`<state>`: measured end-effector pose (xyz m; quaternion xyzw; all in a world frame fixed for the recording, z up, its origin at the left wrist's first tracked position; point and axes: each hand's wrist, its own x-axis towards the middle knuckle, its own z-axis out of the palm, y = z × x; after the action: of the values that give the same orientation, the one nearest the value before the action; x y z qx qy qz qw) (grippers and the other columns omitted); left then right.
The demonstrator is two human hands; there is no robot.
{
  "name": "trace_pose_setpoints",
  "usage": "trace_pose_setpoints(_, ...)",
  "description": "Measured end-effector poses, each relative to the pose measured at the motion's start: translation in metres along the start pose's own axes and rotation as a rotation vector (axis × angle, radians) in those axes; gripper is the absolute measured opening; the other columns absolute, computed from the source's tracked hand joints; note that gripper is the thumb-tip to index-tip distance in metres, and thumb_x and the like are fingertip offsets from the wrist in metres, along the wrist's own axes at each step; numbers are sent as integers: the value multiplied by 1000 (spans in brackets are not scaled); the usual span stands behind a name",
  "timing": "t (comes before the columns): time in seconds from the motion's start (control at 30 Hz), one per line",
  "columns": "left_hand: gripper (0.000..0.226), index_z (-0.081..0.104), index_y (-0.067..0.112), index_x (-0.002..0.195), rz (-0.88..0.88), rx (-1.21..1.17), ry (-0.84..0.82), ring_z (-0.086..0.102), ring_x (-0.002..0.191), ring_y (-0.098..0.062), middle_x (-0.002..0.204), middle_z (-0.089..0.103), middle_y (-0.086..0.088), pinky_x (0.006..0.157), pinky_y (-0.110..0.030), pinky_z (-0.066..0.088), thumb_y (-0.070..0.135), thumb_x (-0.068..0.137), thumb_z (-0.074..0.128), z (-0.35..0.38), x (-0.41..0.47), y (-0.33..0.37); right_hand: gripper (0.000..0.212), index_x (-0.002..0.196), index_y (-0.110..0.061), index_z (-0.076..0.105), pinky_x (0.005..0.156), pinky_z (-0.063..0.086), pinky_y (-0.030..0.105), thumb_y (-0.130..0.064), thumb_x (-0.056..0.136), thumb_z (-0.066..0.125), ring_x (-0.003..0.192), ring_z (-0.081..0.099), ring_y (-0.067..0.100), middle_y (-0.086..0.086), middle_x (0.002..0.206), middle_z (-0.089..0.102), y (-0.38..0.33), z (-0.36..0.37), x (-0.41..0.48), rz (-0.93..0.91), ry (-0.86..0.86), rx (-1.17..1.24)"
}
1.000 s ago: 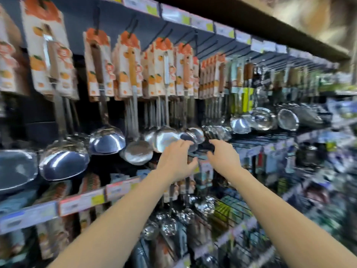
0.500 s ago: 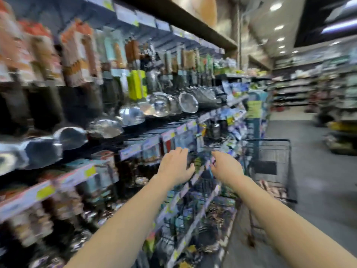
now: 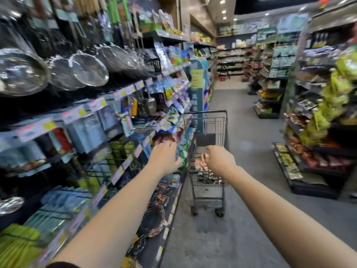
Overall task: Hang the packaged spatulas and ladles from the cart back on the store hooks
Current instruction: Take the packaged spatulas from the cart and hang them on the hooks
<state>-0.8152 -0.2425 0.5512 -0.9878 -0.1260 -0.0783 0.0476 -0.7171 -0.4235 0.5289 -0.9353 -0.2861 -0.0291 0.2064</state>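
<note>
A dark wire shopping cart [image 3: 210, 113] stands in the aisle ahead, close against the left shelving. Orange-and-white packaged utensils [image 3: 200, 164] lie in its basket, with metal heads showing lower down. My left hand [image 3: 164, 158] reaches forward beside the cart's left rim, fingers loosely spread and holding nothing. My right hand [image 3: 219, 159] hovers over the basket with relaxed, slightly curled fingers, also holding nothing. The hooks with hanging ladles are out of view to the left; metal strainers [image 3: 88, 70] hang at upper left.
Shelving with price tags [image 3: 123, 91] and hanging kitchen goods runs along my left. Wire baskets [image 3: 152, 221] sit on the low shelf edge. Snack shelves [image 3: 316, 132] line the right side. Grey aisle floor [image 3: 249, 120] stretches ahead past the cart.
My view has swung right, away from the hanging ladles toward the cart. Both hands, holding nothing, have moved from the ladle display to the cart basket.
</note>
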Motion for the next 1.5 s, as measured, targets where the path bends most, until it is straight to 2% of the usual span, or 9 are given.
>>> trace_pose_setpoints(0.23,50,48,12,134,-1,-80,-76,56,114,-30,129,56,-11,91,-42,50,48,99,47,88,120,4,32,119,-17,65,81,60,41,-18,89,54,96,68,29,7,111,72,80,60,89,132,-79,-18)
trace_pose_setpoints(0.33,57,44,11,142,-7,-92,-113,55,124,-33,143,50,-15,98,-45,50,48,99,47,127,181,0,33,120,-17,66,80,59,39,-16,89,55,96,68,28,6,110,72,106,89,146,156,-103,-42)
trace_pose_setpoints(0.6,52,46,10,139,35,-122,-241,57,119,-34,131,56,-15,94,-44,50,45,101,48,209,343,-17,25,109,-20,65,76,62,41,-19,84,60,87,69,24,3,103,72,158,158,307,249,-257,-70)
trace_pose_setpoints(0.7,55,47,11,142,24,-129,-293,54,126,-35,139,54,-15,103,-46,47,46,100,46,234,393,-20,44,126,-17,63,81,61,40,-23,83,70,96,68,25,5,113,71,175,170,347,282,-312,-58)
trace_pose_setpoints(0.8,53,51,12,140,15,-132,-328,54,125,-35,139,55,-15,103,-46,46,46,100,46,261,438,-19,57,138,-14,57,87,58,40,-29,85,71,109,65,29,9,124,68,200,185,385,313,-366,-46)
trace_pose_setpoints(1.03,52,49,13,140,-58,-190,-457,56,122,-34,137,55,-13,97,-48,51,46,99,46,352,546,6,48,138,-12,55,89,57,40,-20,92,63,112,65,29,9,124,67,285,250,481,322,-461,-33)
trace_pose_setpoints(1.2,49,50,11,137,-71,-113,-543,58,117,-36,131,56,-15,92,-44,50,43,98,48,412,609,34,36,130,-9,58,83,58,41,-14,94,60,100,66,30,12,116,66,349,291,555,353,-551,12)
trace_pose_setpoints(1.37,55,49,7,138,-149,-135,-664,58,119,-36,131,57,-17,96,-46,49,46,99,47,455,647,59,34,127,-8,59,89,59,49,-14,94,58,103,67,34,15,117,66,395,325,604,369,-644,71)
trace_pose_setpoints(1.5,56,46,5,141,-208,-203,-733,54,123,-34,135,55,-17,101,-46,48,44,102,43,484,670,73,28,117,-5,65,87,57,45,-17,94,56,103,67,40,21,113,69,421,354,628,436,-698,119)
